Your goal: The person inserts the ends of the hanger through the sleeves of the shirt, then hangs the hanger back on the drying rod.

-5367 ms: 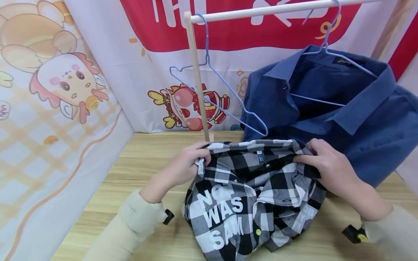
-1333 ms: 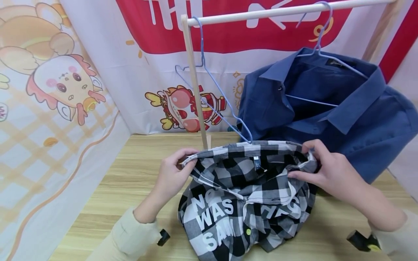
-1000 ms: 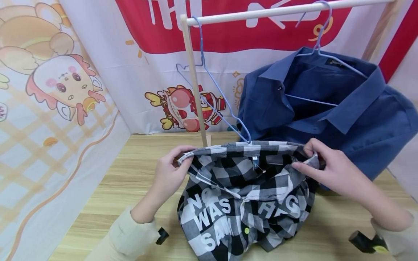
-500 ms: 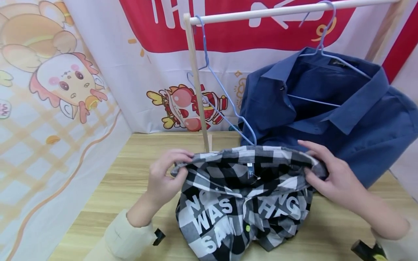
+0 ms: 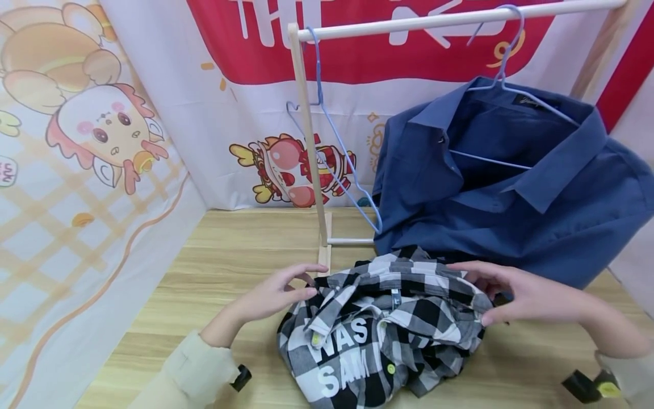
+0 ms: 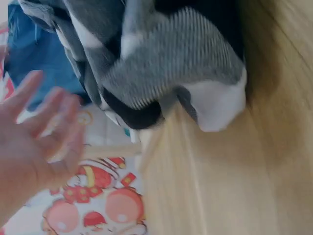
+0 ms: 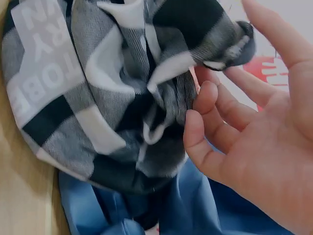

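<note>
A black, grey and white checked shirt (image 5: 352, 363) with white lettering lies heaped on the wooden table, its collar slumped toward the front. My left hand (image 5: 281, 295) is at the left end of the collar with fingers spread; the left wrist view shows this hand (image 6: 44, 132) apart from the cloth. At the collar's right end, my right hand (image 5: 521, 292) has its fingers loosely bent and thumb apart. In the right wrist view the fingertips of that hand (image 7: 254, 117) are right at the checked cloth, pinching nothing. A bare blue hanger (image 5: 339, 133) hangs from the rack's left end.
A dark blue shirt (image 5: 567, 227) hangs on another blue hanger (image 5: 503, 71) behind and to the right. The rack's wooden bar (image 5: 424, 21) spans above, its post (image 5: 310, 136) standing behind the checked shirt. Printed cloth (image 5: 76, 227) covers the left side and back.
Both hands had held up the checked shirt's collar and spread it wide; now they have let go and the collar has dropped in folds. The bare hanger has swung slightly.
</note>
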A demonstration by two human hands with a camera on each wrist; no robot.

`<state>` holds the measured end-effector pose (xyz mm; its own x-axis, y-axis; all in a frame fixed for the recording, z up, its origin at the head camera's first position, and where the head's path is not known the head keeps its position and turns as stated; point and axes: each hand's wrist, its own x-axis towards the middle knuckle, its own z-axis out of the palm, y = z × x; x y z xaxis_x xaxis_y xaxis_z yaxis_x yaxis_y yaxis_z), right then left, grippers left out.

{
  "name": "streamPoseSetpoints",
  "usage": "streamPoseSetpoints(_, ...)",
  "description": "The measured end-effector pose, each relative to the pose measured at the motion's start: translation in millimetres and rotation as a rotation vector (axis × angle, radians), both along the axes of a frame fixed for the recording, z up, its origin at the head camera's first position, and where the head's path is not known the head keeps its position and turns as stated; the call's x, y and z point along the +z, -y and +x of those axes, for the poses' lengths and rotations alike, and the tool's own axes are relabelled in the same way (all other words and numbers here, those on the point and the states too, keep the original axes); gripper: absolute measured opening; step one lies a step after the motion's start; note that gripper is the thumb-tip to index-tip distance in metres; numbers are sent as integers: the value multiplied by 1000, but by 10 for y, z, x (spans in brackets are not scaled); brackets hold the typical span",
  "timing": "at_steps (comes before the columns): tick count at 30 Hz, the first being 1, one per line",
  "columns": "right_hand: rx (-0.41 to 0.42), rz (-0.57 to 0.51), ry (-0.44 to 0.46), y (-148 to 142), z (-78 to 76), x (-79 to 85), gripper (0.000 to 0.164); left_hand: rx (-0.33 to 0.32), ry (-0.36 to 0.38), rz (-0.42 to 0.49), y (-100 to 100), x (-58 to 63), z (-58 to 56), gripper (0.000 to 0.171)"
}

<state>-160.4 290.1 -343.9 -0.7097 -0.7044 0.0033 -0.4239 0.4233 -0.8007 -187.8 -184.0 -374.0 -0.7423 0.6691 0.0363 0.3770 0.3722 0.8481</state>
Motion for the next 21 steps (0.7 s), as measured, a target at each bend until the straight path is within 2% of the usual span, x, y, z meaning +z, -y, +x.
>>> streamPoseSetpoints(3, 86, 19, -90, -113, -65, -18, 83, -24, -42, -106, 8, -83, -66, 59)
streamPoseSetpoints(5, 100, 48, -152, -167, -88, -23, 89, -53, -51, -155, -15, -108, -87, 67)
streamPoseSetpoints(7, 78, 114, -257, -171, -102, -41, 97, -78, -71, -196, -64, -119, -92, 71)
streamPoseSetpoints(9, 28, 202, -324, -106, -108, -63, 102, -83, -102, -236, -128, -116, -80, 72)
streamPoseSetpoints(12, -33, 342, -408, 53, -108, -97, 104, -53, -212, -317, -237, -119, -62, 60)
streamPoseSetpoints(14, -57, 368, -417, 153, -114, -100, 94, -18, -289, -362, -296, -118, -49, 47)
streamPoseSetpoints(16, -83, 344, -418, 216, -122, -92, 67, 27, -361, -380, -335, -117, -44, 32)
streamPoseSetpoints(18, -121, 300, -421, 242, -116, -70, 44, 73, -411, -346, -351, -104, -45, 21)
streamPoseSetpoints(20, -150, 247, -449, 244, -102, -57, 33, 129, -452, -282, -352, -78, -49, 15)
streamPoseSetpoints(21, -164, 227, -434, 240, -91, -50, 34, 160, -459, -244, -347, -63, -51, 13)
